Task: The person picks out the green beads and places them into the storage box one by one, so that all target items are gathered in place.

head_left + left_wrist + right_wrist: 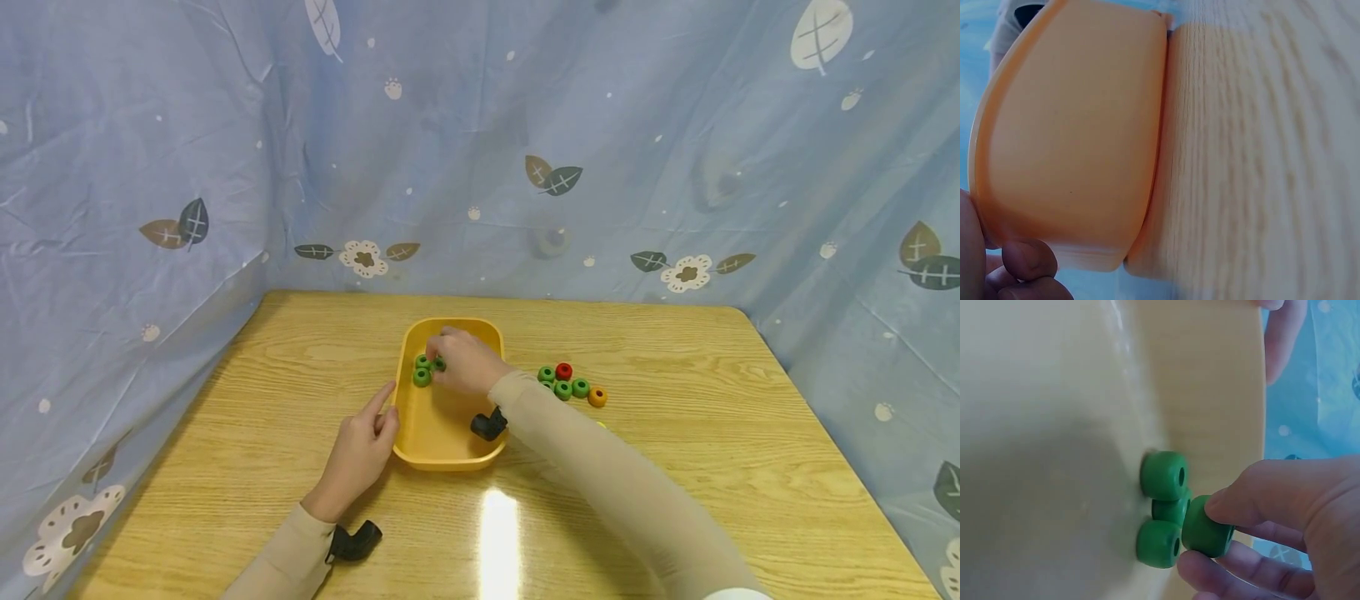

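Green barrel-shaped bead [1202,532] — pinched by right hand [468,364]; left hand [357,452] — index finger [379,398] straight — touches smooth tray [442,427].

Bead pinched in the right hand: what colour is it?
Green; the bead in the right hand shows best in the right wrist view.

Eight green beads [422,378] showing, one red bead [563,371], one orange bead [597,397], one mostly hidden yellow thing [602,425], one tray [431,429], two hands [357,457]
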Available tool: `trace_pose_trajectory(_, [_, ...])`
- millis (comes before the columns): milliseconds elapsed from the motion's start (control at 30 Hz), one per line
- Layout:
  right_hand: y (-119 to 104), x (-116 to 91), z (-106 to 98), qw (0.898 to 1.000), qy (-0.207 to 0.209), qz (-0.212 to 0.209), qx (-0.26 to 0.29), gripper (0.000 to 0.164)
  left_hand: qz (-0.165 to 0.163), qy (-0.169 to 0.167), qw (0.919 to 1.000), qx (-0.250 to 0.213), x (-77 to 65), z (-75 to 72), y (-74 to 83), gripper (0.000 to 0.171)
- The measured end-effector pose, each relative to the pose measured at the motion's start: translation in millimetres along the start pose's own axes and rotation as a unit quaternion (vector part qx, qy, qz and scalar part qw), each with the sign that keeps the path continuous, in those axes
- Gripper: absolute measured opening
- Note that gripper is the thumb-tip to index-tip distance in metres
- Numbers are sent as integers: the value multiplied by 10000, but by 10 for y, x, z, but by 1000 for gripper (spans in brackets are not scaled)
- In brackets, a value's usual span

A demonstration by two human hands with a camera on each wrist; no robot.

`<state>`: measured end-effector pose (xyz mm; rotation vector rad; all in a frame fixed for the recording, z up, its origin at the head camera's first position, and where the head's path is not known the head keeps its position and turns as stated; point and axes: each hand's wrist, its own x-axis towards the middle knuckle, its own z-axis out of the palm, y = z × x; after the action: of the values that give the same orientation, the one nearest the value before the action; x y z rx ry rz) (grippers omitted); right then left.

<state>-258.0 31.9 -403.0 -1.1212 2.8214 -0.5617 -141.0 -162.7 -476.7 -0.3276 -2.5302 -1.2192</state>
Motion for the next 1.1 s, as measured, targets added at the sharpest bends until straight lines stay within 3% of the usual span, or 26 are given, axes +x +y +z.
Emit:
trace_pose_trajectory(667, [56, 120, 151, 9972, -462, 357, -467, 21, 24, -14, 10000, 68, 1, 5, -24, 45])
trace_pose_trajectory(1100, [79, 147, 212, 9969, -424, 378, -548, 19, 54, -28, 10000, 46, 7, 6, -17, 45])
